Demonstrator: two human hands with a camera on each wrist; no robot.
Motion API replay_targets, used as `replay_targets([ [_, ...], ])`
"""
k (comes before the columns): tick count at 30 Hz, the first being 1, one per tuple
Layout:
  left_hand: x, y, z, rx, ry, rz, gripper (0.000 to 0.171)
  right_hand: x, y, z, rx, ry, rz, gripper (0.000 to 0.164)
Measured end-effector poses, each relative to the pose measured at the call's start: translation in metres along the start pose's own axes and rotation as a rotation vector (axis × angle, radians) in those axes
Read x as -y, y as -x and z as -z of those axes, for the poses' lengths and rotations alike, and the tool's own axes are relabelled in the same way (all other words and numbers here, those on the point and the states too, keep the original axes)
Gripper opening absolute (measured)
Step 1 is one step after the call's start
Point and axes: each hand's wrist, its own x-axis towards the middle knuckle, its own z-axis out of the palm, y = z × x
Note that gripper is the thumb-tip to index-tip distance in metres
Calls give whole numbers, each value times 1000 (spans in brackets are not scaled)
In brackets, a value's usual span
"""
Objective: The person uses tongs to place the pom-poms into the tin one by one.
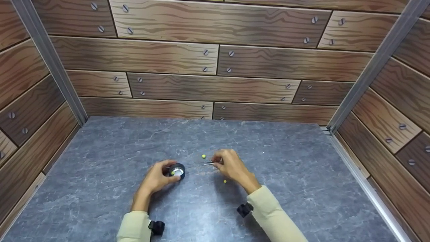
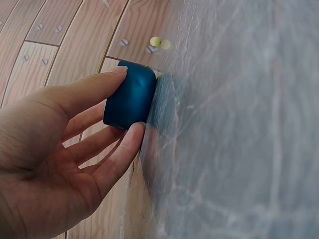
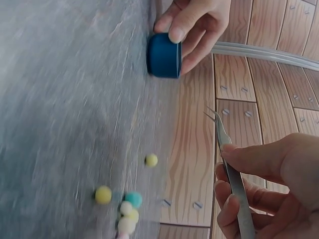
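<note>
My left hand [image 1: 157, 177] grasps the likely slippery blue cup [image 2: 130, 97], best held by its sides; right of the cup lies a yellow-green ball [image 1: 204, 156], probably soft; farther right, my right hand [image 1: 231, 165] pinches springy-looking tweezers [image 3: 235, 181].

A left hand [image 2: 65, 149] grips a glossy blue cylinder [image 2: 130, 94] on a grey marbled tabletop [image 2: 239, 124] — a small yellow ball [image 2: 155, 41] beyond.

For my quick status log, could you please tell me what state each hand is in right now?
Left hand: closed, holding the blue cup.
Right hand: closed, holding the tweezers, their tips apart.
</note>
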Motion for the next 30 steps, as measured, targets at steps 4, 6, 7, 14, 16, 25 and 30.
replay_targets([
  [4, 0, 0, 0, 0, -4, 2, 54, -8, 8, 8, 5, 28, -4, 4],
  [6, 0, 0, 0, 3, 2, 12, 54, -11, 12, 12, 9, 36, -3, 4],
  [7, 0, 1, 0, 5, 5, 14, 54, -13, 13, 13, 11, 35, 1, 4],
  [14, 0, 0, 0, 7, 11, 23, 54, -26, 28, 25, 28, 32, 4, 4],
  [16, 0, 0, 0, 4, 6, 20, 54, -31, 32, 28, 25, 35, 4, 5],
  [25, 1, -1, 0, -5, -1, 4, 52, -47, 49, 35, 73, 20, -12, 6],
  [30, 1, -1, -1, -5, -2, 5, 52, -51, 57, 34, 102, 20, -38, 9],
])
